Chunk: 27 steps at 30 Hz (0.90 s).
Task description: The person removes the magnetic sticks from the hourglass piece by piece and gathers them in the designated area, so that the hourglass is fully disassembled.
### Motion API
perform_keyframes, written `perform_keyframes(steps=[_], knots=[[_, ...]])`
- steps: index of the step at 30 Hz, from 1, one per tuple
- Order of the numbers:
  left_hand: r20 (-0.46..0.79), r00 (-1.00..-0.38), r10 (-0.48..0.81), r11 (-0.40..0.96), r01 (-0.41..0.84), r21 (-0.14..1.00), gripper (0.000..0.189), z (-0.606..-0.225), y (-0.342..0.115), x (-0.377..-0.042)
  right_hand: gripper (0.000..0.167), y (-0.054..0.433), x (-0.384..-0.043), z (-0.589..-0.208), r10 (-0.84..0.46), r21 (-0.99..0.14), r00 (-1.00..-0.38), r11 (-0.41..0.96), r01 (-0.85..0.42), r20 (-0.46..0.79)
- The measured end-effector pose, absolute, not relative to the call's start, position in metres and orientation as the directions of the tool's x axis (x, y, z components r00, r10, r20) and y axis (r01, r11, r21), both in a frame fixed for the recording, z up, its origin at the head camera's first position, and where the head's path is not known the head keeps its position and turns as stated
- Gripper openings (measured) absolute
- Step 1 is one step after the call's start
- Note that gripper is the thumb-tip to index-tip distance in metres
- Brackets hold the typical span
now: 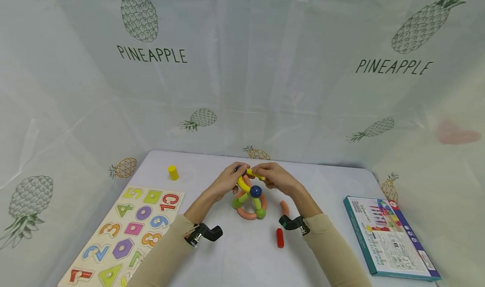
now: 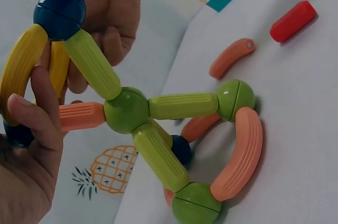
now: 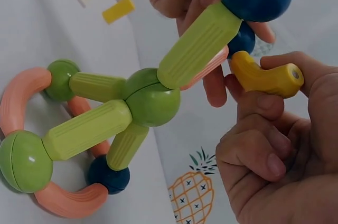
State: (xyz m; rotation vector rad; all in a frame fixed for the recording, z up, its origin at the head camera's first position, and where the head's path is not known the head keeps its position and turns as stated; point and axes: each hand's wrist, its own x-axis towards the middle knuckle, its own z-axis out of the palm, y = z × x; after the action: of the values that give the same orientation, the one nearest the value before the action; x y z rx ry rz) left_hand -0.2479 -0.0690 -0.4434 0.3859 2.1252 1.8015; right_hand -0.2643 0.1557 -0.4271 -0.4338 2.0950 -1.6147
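Note:
A magnetic stick-and-ball structure stands on the table, with a green ball (image 2: pixel 127 110) at its centre and a ring of curved orange sticks (image 2: pixel 240 155) below. Green straight sticks (image 3: pixel 87 129) join the parts. My left hand (image 1: pixel 226 180) grips a blue ball (image 3: pixel 243 39) near the top, its fingers also against a curved yellow stick (image 1: pixel 243 184). That stick runs to another blue ball (image 1: pixel 255 191). Between thumb and fingers, my right hand (image 3: pixel 280 145) pinches a second curved yellow stick (image 3: pixel 269 78), one end at the gripped blue ball and the other end free.
A curved orange stick (image 1: pixel 284 208) and a red stick (image 1: pixel 280 238) lie near the right forearm. At the back left stands a yellow cylinder (image 1: pixel 173 173). A number puzzle board (image 1: pixel 125 228) lies left, a box (image 1: pixel 392 236) right.

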Motion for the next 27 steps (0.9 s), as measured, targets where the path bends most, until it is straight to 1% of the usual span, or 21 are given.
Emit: perform_keyframes(steps=[7, 10, 14, 19, 23, 27], knots=[[-0.090, -0.923, 0.374, 0.146, -0.038, 0.989, 0.051, -0.446, -0.067, -0.247, 0.030, 0.153, -0.262, -0.427, -0.476, -0.942, -0.876, 0.322, -0.091, -0.079], [-0.087, -0.927, 0.364, 0.139, -0.038, 0.990, 0.048, -0.446, -0.067, -0.247, 0.028, 0.152, -0.262, -0.428, -0.444, -0.922, -0.895, 0.365, -0.130, -0.049], [-0.088, -0.928, 0.361, 0.137, -0.041, 0.990, 0.047, -0.446, -0.066, -0.247, 0.030, 0.151, -0.262, -0.431, -0.374, -0.881, -0.928, 0.436, -0.183, 0.008], [-0.108, -0.928, 0.356, 0.150, -0.058, 0.987, 0.050, -0.445, -0.066, -0.246, 0.037, 0.155, -0.262, -0.432, -0.263, -0.860, -0.964, 0.481, -0.169, 0.042], [-0.108, -0.931, 0.349, 0.153, -0.057, 0.987, 0.049, -0.444, -0.067, -0.246, 0.039, 0.167, -0.259, -0.436, -0.255, -0.854, -0.966, 0.497, -0.156, 0.029], [-0.105, -0.933, 0.345, 0.155, -0.053, 0.986, 0.046, -0.444, -0.067, -0.245, 0.040, 0.190, -0.249, -0.446, -0.240, -0.839, -0.970, 0.533, -0.113, -0.022]])
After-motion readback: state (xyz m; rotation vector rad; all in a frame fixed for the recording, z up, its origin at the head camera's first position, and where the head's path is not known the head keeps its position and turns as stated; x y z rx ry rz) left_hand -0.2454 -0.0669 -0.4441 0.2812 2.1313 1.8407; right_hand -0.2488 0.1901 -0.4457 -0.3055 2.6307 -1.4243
